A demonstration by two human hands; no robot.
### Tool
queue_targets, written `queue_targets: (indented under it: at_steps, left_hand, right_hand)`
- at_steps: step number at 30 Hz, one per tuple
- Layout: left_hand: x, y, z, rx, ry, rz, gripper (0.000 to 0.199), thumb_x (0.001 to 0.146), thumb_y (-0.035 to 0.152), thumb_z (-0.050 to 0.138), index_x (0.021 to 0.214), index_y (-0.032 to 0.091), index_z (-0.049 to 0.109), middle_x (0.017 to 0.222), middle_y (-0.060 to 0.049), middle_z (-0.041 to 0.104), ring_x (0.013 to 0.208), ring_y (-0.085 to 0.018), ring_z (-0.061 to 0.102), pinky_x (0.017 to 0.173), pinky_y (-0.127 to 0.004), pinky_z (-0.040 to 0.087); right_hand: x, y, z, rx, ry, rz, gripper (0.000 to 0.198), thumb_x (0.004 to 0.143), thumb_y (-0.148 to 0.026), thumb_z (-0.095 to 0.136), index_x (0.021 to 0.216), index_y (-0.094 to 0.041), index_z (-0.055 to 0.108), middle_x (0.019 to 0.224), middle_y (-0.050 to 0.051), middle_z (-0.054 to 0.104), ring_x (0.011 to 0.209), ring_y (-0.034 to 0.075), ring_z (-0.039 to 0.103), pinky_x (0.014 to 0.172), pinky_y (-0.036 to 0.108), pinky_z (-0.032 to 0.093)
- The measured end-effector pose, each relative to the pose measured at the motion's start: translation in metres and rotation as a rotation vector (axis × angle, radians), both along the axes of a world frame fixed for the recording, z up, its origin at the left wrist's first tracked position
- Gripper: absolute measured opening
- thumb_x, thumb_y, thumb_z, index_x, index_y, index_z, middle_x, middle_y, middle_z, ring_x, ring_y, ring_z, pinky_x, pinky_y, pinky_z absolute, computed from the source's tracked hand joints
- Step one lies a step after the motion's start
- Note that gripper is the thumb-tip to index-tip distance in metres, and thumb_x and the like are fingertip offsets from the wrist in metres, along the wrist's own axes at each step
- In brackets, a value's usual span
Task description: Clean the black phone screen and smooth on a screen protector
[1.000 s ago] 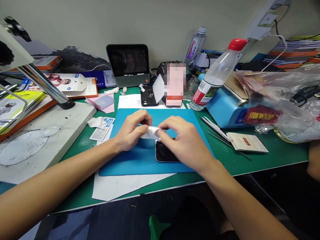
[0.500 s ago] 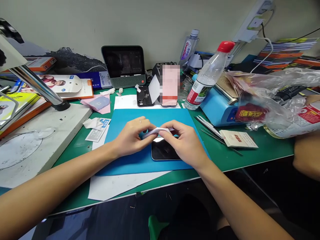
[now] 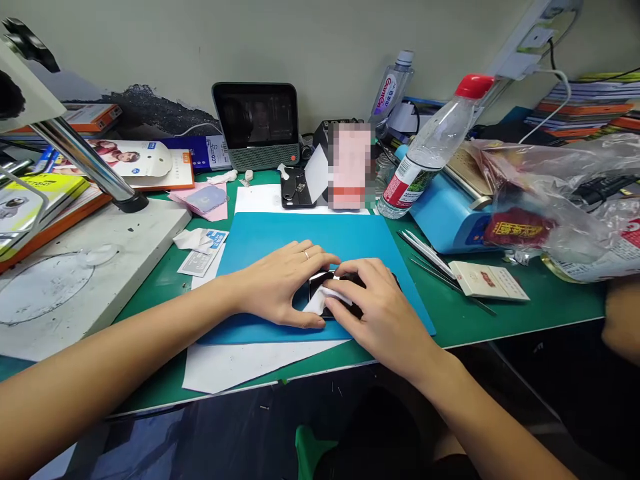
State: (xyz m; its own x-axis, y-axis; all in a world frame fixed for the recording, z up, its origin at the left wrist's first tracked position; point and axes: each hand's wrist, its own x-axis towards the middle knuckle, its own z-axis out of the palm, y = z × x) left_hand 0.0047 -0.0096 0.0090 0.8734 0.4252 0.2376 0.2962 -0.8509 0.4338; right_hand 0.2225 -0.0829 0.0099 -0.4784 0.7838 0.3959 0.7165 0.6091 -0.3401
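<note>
A smartphone (image 3: 315,285) lies flat with its dark glossy screen up on a blue mat (image 3: 280,230), largely covered by both hands. My left hand (image 3: 273,283), with a ring on one finger, spans its left end, thumb along the near edge and fingers at the far edge. Pressed to the screen by my right hand (image 3: 387,313) is a folded white wipe (image 3: 315,304), pinched under the fingertips. A white sheet (image 3: 240,367) sticks out from beneath the mat.
Tweezers (image 3: 435,263) and a small box (image 3: 487,280) lie to the right, near a red-capped bottle (image 3: 435,147) and a blue device (image 3: 445,213). Torn wipe packets (image 3: 200,260) and a white stand base (image 3: 125,267) are at left. A screen device (image 3: 257,123) stands behind.
The white wipe, earlier held between both hands above the phone, is now down on its screen under my right hand. My left hand has let go of it and moved to the phone's left end.
</note>
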Motion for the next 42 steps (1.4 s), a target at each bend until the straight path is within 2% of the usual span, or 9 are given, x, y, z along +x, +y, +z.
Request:
queue_targets:
  at_steps: [2,5,9,14,21,28,36,42]
  left_hand:
    - [0.0,0.0,0.0,0.009,0.001,-0.009,0.064,0.084,0.052,0.074,0.131,0.017,0.048,0.124,-0.011,0.063,0.105,-0.028,0.057,0.092,-0.042,0.043]
    - [0.0,0.0,-0.001,0.023,0.01,-0.011,0.062,0.086,0.051,0.071,0.132,0.016,0.048,0.123,-0.012,0.063,0.106,-0.028,0.057,0.092,-0.043,0.043]
    - [0.0,0.0,-0.002,0.026,0.005,-0.005,0.064,0.088,0.051,0.068,0.135,0.015,0.047,0.119,-0.012,0.063,0.105,-0.028,0.058,0.09,-0.043,0.044]
    - [-0.001,0.001,-0.003,0.022,0.007,-0.018,0.062,0.087,0.047,0.068,0.136,0.015,0.047,0.12,-0.012,0.062,0.106,-0.028,0.059,0.091,-0.043,0.044]
    - [0.001,-0.001,-0.001,0.022,0.015,0.002,0.062,0.087,0.048,0.069,0.135,0.015,0.048,0.117,-0.012,0.062,0.106,-0.028,0.058,0.09,-0.042,0.045]
    - [0.0,0.001,-0.002,0.02,0.044,0.011,0.07,0.086,0.056,0.071,0.138,0.016,0.047,0.122,-0.013,0.062,0.109,-0.03,0.058,0.092,-0.043,0.045]
    - [0.0,0.0,-0.001,0.015,0.053,0.014,0.07,0.087,0.056,0.071,0.138,0.016,0.046,0.124,-0.012,0.062,0.109,-0.03,0.058,0.093,-0.043,0.044]
    - [0.0,0.0,0.0,0.004,0.066,0.017,0.069,0.087,0.056,0.071,0.138,0.017,0.046,0.125,-0.011,0.061,0.111,-0.03,0.059,0.093,-0.043,0.045]
  right_hand:
    - [-0.001,-0.002,0.001,0.064,-0.015,0.002,0.019,0.1,-0.023,0.062,0.114,-0.017,0.073,0.119,0.013,0.067,0.111,0.028,0.057,0.093,0.043,0.046]
    - [-0.003,-0.005,0.003,0.108,-0.06,0.066,0.018,0.102,-0.021,0.058,0.11,-0.017,0.074,0.115,0.011,0.069,0.11,0.027,0.057,0.094,0.042,0.044]
    - [-0.007,-0.008,0.003,0.044,-0.137,0.118,0.023,0.104,-0.02,0.052,0.112,-0.016,0.073,0.108,0.009,0.07,0.105,0.026,0.059,0.091,0.042,0.045]
    - [-0.019,-0.012,0.009,-0.011,-0.21,0.066,0.027,0.105,-0.022,0.046,0.112,-0.015,0.071,0.109,0.011,0.069,0.103,0.027,0.059,0.091,0.043,0.045]
    - [-0.023,-0.013,0.015,-0.042,-0.308,-0.004,0.026,0.103,-0.015,0.045,0.094,-0.015,0.07,0.098,0.01,0.067,0.095,0.026,0.06,0.088,0.042,0.046]
    - [0.003,-0.013,0.015,-0.058,-0.242,-0.032,0.027,0.104,-0.015,0.046,0.106,-0.014,0.073,0.1,0.01,0.069,0.097,0.026,0.063,0.086,0.042,0.047]
    - [0.052,-0.023,0.013,0.001,-0.185,-0.106,0.025,0.103,-0.015,0.049,0.106,-0.016,0.074,0.106,0.009,0.073,0.098,0.024,0.067,0.085,0.04,0.049]
    - [0.072,-0.032,0.013,0.042,-0.211,-0.143,0.028,0.103,-0.015,0.047,0.109,-0.015,0.074,0.107,0.01,0.075,0.098,0.023,0.069,0.085,0.04,0.051]
